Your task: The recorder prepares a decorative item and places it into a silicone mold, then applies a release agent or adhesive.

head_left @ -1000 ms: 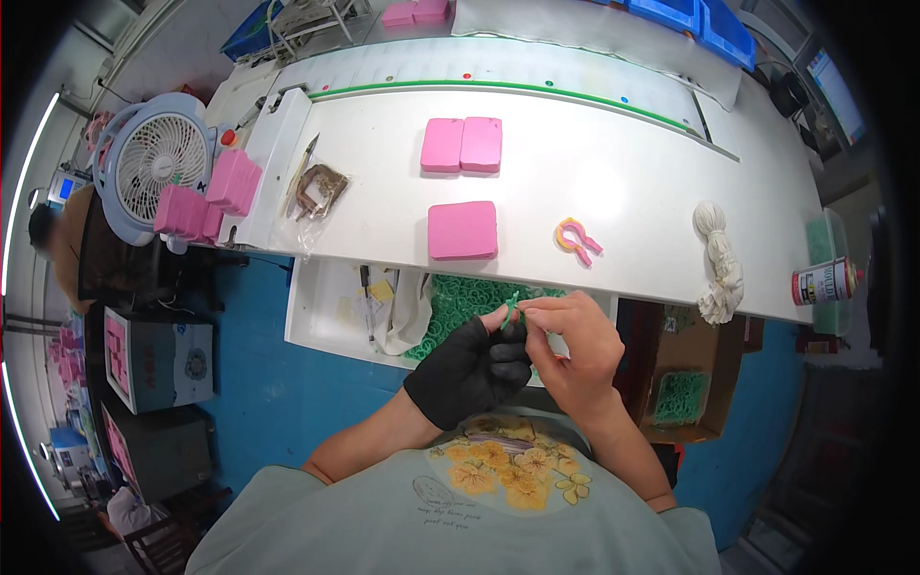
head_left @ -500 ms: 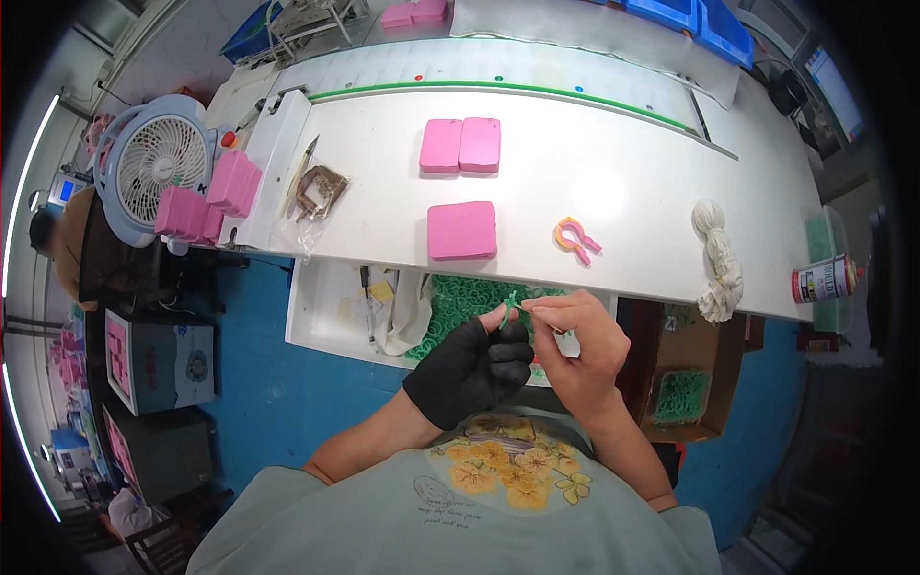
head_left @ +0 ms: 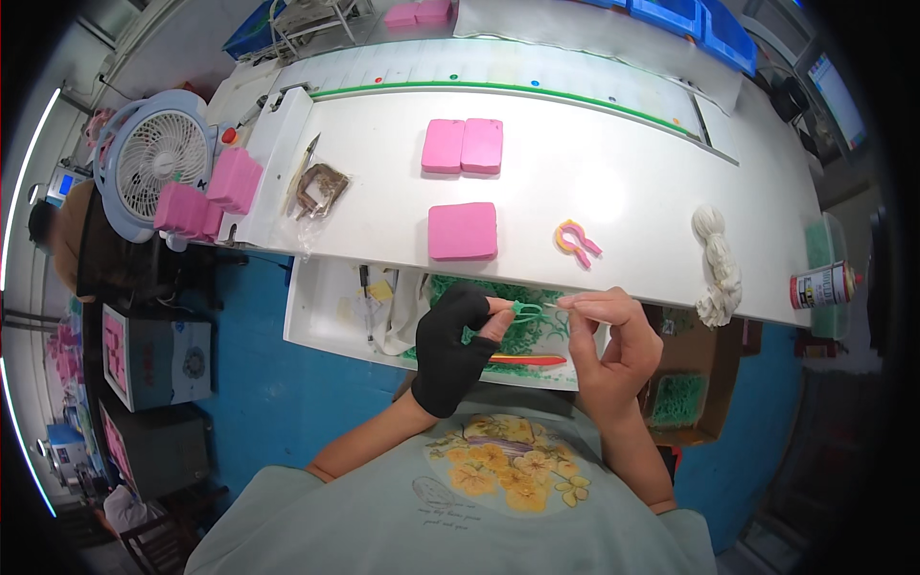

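Observation:
My left hand, in a black fingerless glove, pinches a small green looped piece above the open white drawer. My right hand is just right of it, thumb and forefinger closed on something too small to make out. Green pieces fill much of the drawer, where a red-and-yellow tool lies below my hands. On the white worktable above the drawer, a pink block and a pink-yellow horseshoe-shaped tool lie nearest my hands.
Two pink blocks, a bagged brown object, white cord, a spray can, a fan with stacked pink blocks. A cardboard box is below the table; another person is at far left.
My hands have drawn apart, the left turning and moving left with the green piece, the right moving right. The green piece now shows as loops, and the red-and-yellow tool has come into sight.

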The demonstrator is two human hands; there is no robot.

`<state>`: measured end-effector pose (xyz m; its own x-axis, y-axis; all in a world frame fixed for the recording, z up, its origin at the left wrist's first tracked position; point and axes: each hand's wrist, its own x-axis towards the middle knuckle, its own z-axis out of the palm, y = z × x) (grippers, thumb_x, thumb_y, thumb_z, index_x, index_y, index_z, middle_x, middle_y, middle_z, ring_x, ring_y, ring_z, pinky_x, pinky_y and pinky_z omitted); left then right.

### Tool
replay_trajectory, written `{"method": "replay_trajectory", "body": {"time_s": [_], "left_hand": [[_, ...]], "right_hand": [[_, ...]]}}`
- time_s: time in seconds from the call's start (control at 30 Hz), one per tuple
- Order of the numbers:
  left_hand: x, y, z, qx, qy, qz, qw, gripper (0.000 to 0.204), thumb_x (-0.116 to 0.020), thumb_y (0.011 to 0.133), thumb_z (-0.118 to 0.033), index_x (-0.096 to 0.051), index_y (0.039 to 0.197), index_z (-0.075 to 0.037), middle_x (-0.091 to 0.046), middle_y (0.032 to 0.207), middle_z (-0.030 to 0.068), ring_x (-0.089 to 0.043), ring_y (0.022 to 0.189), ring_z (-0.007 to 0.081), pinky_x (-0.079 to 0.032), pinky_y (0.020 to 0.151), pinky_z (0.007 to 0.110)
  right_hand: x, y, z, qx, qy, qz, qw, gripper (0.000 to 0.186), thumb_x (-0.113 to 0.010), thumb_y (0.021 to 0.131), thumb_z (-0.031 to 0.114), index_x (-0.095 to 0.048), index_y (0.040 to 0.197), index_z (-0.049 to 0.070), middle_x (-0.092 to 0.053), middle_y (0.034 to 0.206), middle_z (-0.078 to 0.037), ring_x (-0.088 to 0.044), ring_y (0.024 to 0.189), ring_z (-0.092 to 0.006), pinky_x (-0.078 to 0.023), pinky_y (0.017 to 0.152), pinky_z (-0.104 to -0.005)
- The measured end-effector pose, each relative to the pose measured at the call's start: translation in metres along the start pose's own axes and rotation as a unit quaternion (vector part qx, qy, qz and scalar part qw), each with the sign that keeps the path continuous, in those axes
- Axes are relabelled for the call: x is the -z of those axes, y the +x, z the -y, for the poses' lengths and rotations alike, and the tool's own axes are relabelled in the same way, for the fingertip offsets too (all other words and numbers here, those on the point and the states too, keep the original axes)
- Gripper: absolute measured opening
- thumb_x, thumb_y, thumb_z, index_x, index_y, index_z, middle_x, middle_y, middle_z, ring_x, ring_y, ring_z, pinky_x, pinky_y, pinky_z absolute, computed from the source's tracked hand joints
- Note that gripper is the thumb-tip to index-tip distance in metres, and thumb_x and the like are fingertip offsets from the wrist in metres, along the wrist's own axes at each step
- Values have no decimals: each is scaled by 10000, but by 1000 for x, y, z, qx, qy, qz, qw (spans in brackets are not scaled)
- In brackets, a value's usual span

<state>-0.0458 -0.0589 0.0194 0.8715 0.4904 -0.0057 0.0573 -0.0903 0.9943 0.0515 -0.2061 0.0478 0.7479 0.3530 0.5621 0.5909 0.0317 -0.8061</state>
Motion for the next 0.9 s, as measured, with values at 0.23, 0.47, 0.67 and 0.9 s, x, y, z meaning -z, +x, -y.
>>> {"method": "replay_trajectory", "body": {"time_s": [0.23,0.47,0.67,0.9], "left_hand": [[1,-1,-6,-196,174,-36,964,166,-739,795,-55,-705,957,-70,-601,863,77,-610,782,224,-496,678,322],[2,-1,-8,-232,219,-35,947,192,-751,765,-10,-709,945,-60,-605,873,75,-612,760,209,-500,656,315],[3,-1,-11,-229,228,-33,946,182,-763,758,-29,-711,929,-62,-603,861,76,-608,751,211,-496,654,316],[3,-2,-10,-231,228,-36,945,166,-764,760,-38,-707,915,-61,-596,853,76,-603,746,214,-492,649,317]], "right_hand": [[-6,-1,8,29,-31,58,997,227,-684,734,-115,-623,902,25,-704,863,-108,-593,653,-177,-465,563,-267],[-6,2,11,50,-65,72,994,250,-694,703,-117,-616,892,27,-695,843,-118,-609,650,-229,-479,581,-306],[-6,1,12,55,-84,85,991,258,-698,693,-112,-602,884,32,-693,839,-115,-613,650,-234,-482,582,-315],[-8,2,12,60,-94,96,989,248,-695,694,-107,-599,879,28,-683,828,-106,-614,652,-239,-483,583,-323]]}}
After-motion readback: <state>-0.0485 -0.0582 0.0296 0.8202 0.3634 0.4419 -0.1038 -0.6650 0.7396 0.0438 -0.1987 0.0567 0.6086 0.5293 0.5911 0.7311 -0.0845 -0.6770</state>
